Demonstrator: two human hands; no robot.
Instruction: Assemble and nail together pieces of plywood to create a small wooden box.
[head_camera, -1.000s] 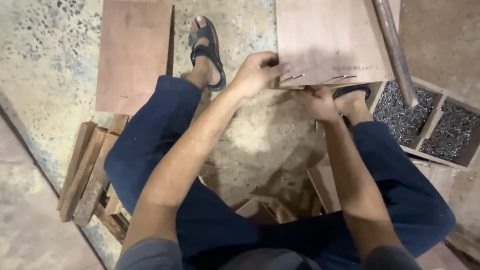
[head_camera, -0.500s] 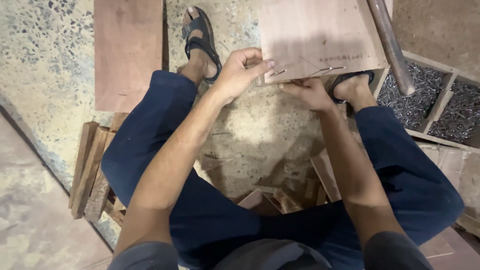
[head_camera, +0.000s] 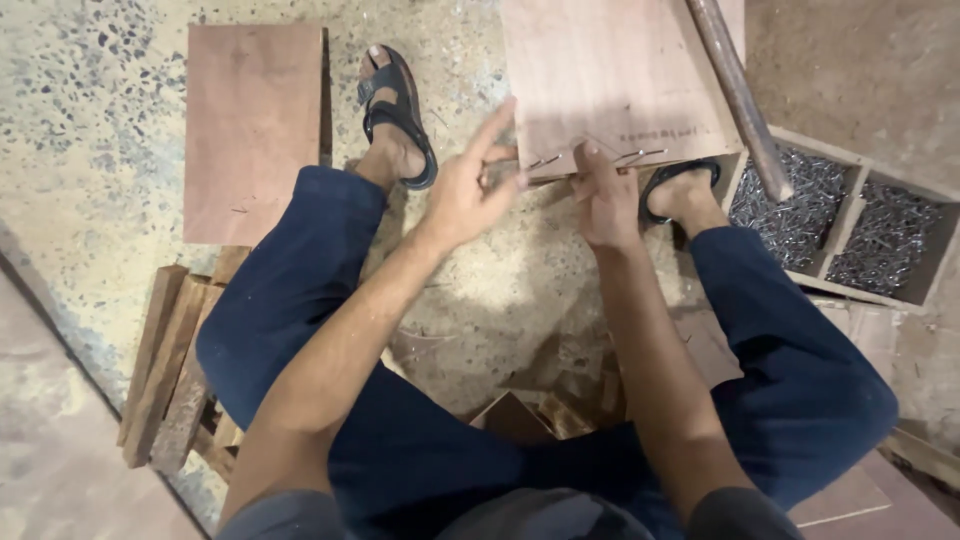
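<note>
Head view looks down on a seated person at the near edge of a plywood board (head_camera: 610, 85) lying on the speckled floor (head_camera: 90, 120), upper middle of the frame. Against the frame half a second back, the left hand (head_camera: 470, 190) has loosened: then it was curled on the board's edge, now its fingers are spread and the forefinger points up, gripping nothing. The right hand (head_camera: 605, 195) stays pressed on the edge, fingers bent, beside thin nails (head_camera: 640, 155) that lie flat there; whether it pinches one I cannot tell. At the right a divided wooden tray of nails (head_camera: 850, 225) sits beside a long pole (head_camera: 740, 95). A second board (head_camera: 255, 130) lies upper left, wood offcuts (head_camera: 170, 365) lower left.
</note>
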